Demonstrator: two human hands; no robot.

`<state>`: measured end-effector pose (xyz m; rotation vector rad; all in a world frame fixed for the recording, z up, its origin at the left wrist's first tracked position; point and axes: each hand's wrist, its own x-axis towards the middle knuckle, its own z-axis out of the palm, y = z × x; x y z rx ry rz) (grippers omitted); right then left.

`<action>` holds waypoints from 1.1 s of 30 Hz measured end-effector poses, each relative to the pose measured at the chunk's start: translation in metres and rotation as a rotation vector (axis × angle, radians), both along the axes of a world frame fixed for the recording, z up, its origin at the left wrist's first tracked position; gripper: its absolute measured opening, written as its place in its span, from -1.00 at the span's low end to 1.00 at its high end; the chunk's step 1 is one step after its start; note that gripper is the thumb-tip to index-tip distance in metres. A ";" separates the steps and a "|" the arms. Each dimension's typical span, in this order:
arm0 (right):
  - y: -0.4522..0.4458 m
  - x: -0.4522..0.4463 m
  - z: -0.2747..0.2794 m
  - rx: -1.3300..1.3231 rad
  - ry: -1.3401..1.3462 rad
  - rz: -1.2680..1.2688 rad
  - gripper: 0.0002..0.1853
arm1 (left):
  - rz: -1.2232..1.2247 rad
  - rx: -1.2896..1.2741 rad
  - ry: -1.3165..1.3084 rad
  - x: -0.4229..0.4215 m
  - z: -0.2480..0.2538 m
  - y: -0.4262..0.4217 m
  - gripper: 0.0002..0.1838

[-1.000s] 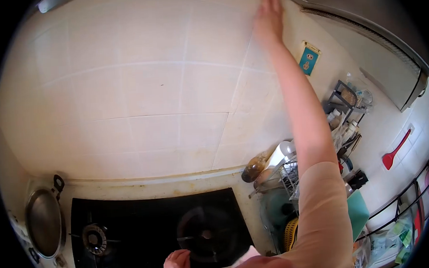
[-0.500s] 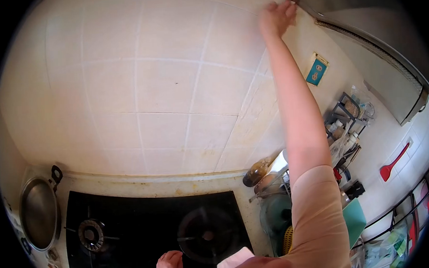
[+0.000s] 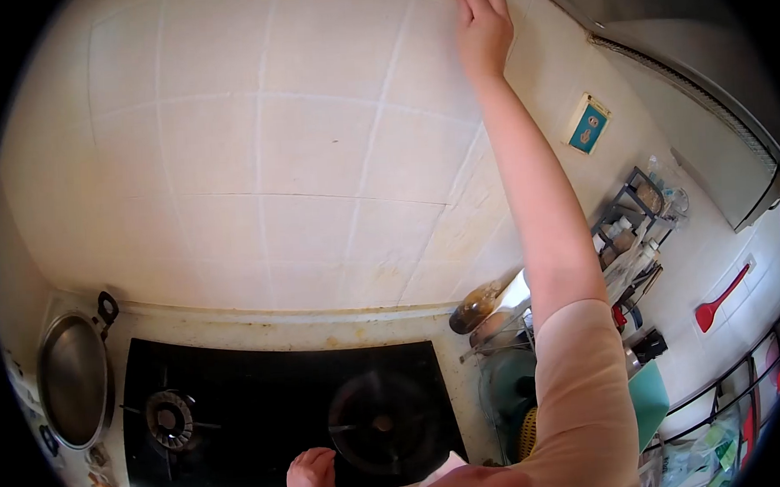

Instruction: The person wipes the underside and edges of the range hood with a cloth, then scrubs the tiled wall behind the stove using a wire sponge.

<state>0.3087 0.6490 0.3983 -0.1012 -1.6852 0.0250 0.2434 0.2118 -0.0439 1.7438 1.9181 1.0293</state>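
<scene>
My right hand (image 3: 487, 32) is raised high against the tiled wall (image 3: 316, 151), close to the lower edge of the range hood (image 3: 659, 36). Its fingers are stretched upward, their tips at the top edge of the view, and I see nothing held in them. Low in front, my left hand (image 3: 311, 478) hovers over or rests by the front of the black gas hob (image 3: 266, 405); which of these I cannot tell. The left fingers are curled in, with no object showing.
A metal pan (image 3: 74, 379) stands left of the hob. On the right are a bottle (image 3: 476, 309), a glass lid (image 3: 505, 382), a rack (image 3: 628, 203) with jars, and a green board (image 3: 648, 406). A red spatula (image 3: 719, 303) hangs on the side wall.
My right hand has moved left along the wall, away from the hood edge. My left hand stays nearly in place, and the whole view has shifted slightly.
</scene>
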 end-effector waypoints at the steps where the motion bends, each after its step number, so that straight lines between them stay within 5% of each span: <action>1: 0.004 -0.004 0.001 -0.022 0.030 0.224 -0.71 | 0.006 0.006 -0.001 0.000 0.001 0.001 -0.86; 4: -0.024 -0.002 -0.004 0.208 0.051 -0.512 -0.78 | 0.014 -0.001 -0.004 -0.006 0.002 -0.001 -0.86; 7: -0.019 -0.011 0.026 0.047 0.260 -0.377 -0.80 | 0.035 -0.060 -0.017 -0.009 0.007 -0.003 -0.85; 13: -0.021 -0.023 0.028 -0.231 0.247 -0.003 -0.74 | 0.056 -0.017 -0.038 -0.012 0.003 0.001 -0.86; 16: -0.025 -0.013 0.033 0.005 0.197 -0.265 -0.74 | 0.019 0.000 -0.006 -0.007 -0.005 0.004 -0.88; 19: -0.026 -0.020 0.032 0.033 0.258 -0.157 -0.75 | 0.001 -0.007 0.001 -0.003 -0.009 0.008 -0.89; 22: -0.033 -0.007 0.032 -0.165 0.067 -0.300 -0.75 | -0.009 0.004 0.000 -0.001 -0.007 0.010 -0.89; 25: 0.008 0.013 0.055 -0.368 -0.003 0.056 -0.71 | -0.030 -0.006 0.025 0.000 0.001 0.005 -0.89; 28: -0.012 0.007 0.014 -0.042 -0.146 -0.686 -0.70 | -0.007 0.008 -0.013 -0.002 -0.003 0.002 -0.88; 31: 0.028 0.068 -0.021 0.309 0.041 -0.652 -0.69 | 0.016 0.020 -0.021 -0.004 0.012 -0.002 -0.87; 33: 0.034 0.082 -0.036 0.167 0.154 -0.737 -0.69 | 0.030 0.012 -0.010 -0.006 0.005 -0.007 -0.88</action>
